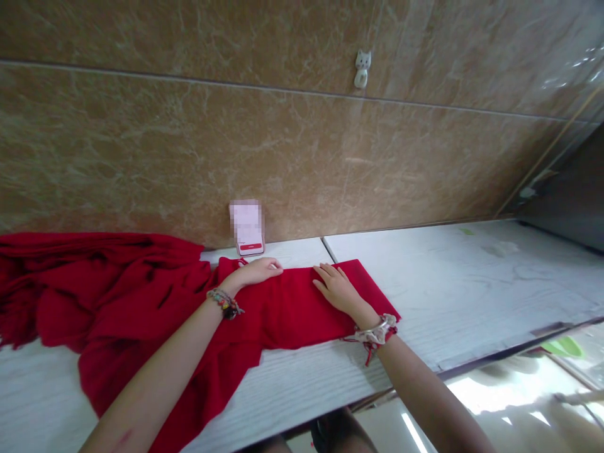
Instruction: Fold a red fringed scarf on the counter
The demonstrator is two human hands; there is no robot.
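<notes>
A large red fringed scarf [302, 314] lies along the white wood-grain counter. Its right part is flat with fairly straight edges, while the left part is bunched in loose folds. My left hand [257, 270], with a beaded bracelet at the wrist, has its fingers curled together at the scarf's far edge, pinching the cloth there. To the right, my right hand [337, 290] rests palm down on the flat part, fingers stretched out. A silver bangle and red cord circle that wrist.
A phone [250, 242] with a lit screen leans against the brown marbled wall [141, 145] behind the scarf. The white counter [462, 277] extends right to a dark grey object [570, 195]. A white cat-shaped hook [362, 69] is on the wall. Below the counter's front edge, a green basin [564, 346] shows.
</notes>
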